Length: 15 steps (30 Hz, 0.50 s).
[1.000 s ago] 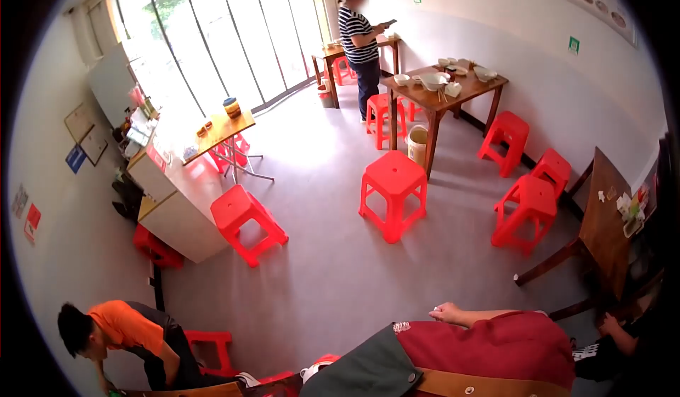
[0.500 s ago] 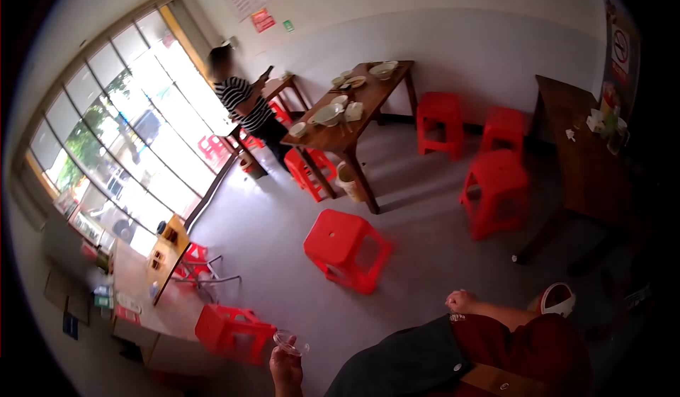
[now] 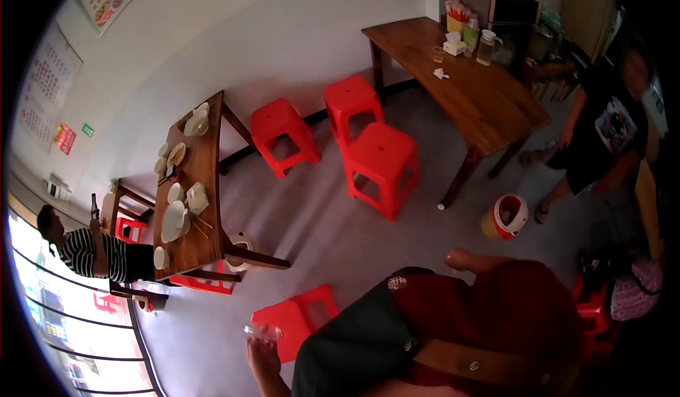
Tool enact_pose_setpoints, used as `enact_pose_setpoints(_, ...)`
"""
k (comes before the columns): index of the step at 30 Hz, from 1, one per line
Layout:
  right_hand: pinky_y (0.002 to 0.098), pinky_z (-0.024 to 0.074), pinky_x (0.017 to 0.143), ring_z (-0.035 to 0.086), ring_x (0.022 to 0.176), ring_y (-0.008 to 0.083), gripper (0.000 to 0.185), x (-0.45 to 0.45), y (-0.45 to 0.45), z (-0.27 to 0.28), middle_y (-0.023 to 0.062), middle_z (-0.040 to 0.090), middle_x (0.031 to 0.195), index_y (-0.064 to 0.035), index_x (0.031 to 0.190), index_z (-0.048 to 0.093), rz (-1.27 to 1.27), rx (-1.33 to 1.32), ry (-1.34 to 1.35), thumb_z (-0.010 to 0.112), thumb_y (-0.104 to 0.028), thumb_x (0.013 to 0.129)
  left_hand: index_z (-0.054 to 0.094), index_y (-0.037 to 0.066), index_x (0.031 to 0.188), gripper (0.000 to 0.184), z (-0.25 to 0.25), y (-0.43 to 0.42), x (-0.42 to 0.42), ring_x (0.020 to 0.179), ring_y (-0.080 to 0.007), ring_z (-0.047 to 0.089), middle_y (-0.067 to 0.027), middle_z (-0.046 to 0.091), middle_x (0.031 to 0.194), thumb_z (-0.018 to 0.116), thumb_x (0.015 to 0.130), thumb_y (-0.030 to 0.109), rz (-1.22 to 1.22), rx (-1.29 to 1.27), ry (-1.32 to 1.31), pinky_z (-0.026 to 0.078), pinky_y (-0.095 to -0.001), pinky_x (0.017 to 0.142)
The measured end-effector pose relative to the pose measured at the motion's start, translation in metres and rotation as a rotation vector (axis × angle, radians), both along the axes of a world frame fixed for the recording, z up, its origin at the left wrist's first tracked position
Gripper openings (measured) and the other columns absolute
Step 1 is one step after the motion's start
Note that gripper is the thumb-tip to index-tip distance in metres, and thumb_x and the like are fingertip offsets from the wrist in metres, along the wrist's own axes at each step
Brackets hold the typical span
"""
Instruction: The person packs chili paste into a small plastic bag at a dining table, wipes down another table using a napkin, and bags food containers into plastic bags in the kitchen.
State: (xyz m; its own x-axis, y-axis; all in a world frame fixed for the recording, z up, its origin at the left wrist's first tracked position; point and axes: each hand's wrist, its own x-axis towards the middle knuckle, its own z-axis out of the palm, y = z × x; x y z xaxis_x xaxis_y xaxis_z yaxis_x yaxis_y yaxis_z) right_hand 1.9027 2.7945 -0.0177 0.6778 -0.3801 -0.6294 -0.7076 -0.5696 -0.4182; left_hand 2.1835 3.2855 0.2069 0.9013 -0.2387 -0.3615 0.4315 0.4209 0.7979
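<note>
Partly curled, left fingers hold clear cup.

Cluttered left table, sparer right table
White bowls line the left table's left edge; a pitcher and tissue pack stand near the right table's right-hand edge.
</note>
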Motion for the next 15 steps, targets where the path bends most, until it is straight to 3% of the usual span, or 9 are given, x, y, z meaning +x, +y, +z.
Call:
enact_pose_setpoints(1,0.0393,0.0433,0.060,0.057,0.063,0.0271,0.035,0.010,0.000,0.003,0.0128,0.059,0.068,-0.0040,0.071,0.058,0.012,-0.079,-0.073,0.044,-0.035,0.079,0.044,0.011,0.104,0.026,0.007,-0.018,0.031,0.093,-0.0248,0.049,-0.0186,0.047,0.112,0.050,0.080,0.021,-0.030,-0.016,0.010,0.042,-0.0335,0.077)
enact_pose_setpoints(3,0.0425,0.0428,0.062,0.055,0.063,0.0299,0.037,0.031,0.003,-0.005,0.0159,0.058,0.066,-0.0036,0.071,0.058,-0.209,-0.025,0.048,0.039,-0.034,0.082,0.044,0.012,0.106,0.029,0.007,-0.044,0.089,0.097,-0.0262,0.047,-0.0190,0.044,0.116,0.049,0.081,0.024,-0.110,-0.091,0.046,0.041,-0.0356,0.080)
enact_pose_setpoints(4,0.0432,0.0425,0.062,0.055,0.064,0.0308,0.037,0.036,-0.001,-0.026,0.0165,0.058,0.067,-0.0028,0.072,0.058,-0.099,-0.078,0.024,0.039,-0.033,0.082,0.044,0.012,0.107,0.030,-0.004,-0.055,0.119,0.099,-0.0270,0.046,-0.0192,0.043,0.117,0.048,0.081,0.026,-0.156,-0.150,0.074,0.041,-0.0366,0.081)
enact_pose_setpoints(5,0.0438,0.0423,0.062,0.055,0.065,0.0316,0.037,0.037,-0.010,-0.062,0.0172,0.058,0.068,-0.0020,0.073,0.058,0.032,-0.132,-0.006,0.039,-0.033,0.082,0.045,0.013,0.107,0.029,-0.013,-0.073,0.145,0.098,-0.0267,0.046,-0.0191,0.044,0.116,0.048,0.081,0.025,-0.235,-0.231,0.046,0.041,-0.0368,0.081)
enact_pose_setpoints(6,0.0448,0.0416,0.061,0.054,0.066,0.0333,0.037,0.031,-0.018,-0.140,0.0180,0.057,0.069,-0.0010,0.073,0.057,-0.166,-0.109,0.051,0.039,-0.031,0.083,0.046,0.014,0.106,0.027,-0.020,-0.091,0.170,0.098,-0.0265,0.047,-0.0190,0.045,0.115,0.048,0.081,0.025,-0.284,-0.310,0.001,0.041,-0.0369,0.081)
enact_pose_setpoints(7,0.0455,0.0409,0.060,0.054,0.067,0.0342,0.036,0.022,-0.032,-0.200,0.0194,0.057,0.071,-0.0002,0.072,0.056,-0.132,-0.308,-0.311,0.039,-0.029,0.084,0.047,0.015,0.104,0.023,-0.029,-0.107,0.196,0.094,-0.0258,0.049,-0.0182,0.047,0.113,0.048,0.082,0.022,-0.278,-0.345,0.106,0.042,-0.0363,0.080)
enact_pose_setpoints(9,0.0454,0.0409,0.059,0.054,0.066,0.0341,0.035,0.114,-0.067,-0.147,0.0194,0.057,0.070,-0.0002,0.071,0.055,-0.223,-0.039,-0.093,0.040,-0.029,0.084,0.048,0.016,0.098,0.016,-0.019,-0.145,0.240,0.085,-0.0236,0.052,-0.0145,0.051,0.108,0.049,0.082,0.017,-0.235,-0.346,0.159,0.044,-0.0341,0.075)
enact_pose_setpoints(15,0.0449,0.0410,0.058,0.054,0.065,0.0339,0.034,0.399,-0.196,-0.057,0.0192,0.057,0.069,-0.0003,0.071,0.055,-0.050,-0.034,-0.151,0.040,-0.029,0.084,0.048,0.015,0.085,0.010,0.007,-0.227,0.399,0.075,-0.0192,0.055,-0.0039,0.053,0.085,0.057,0.078,0.013,-0.038,-0.159,0.107,0.047,-0.0303,0.066)
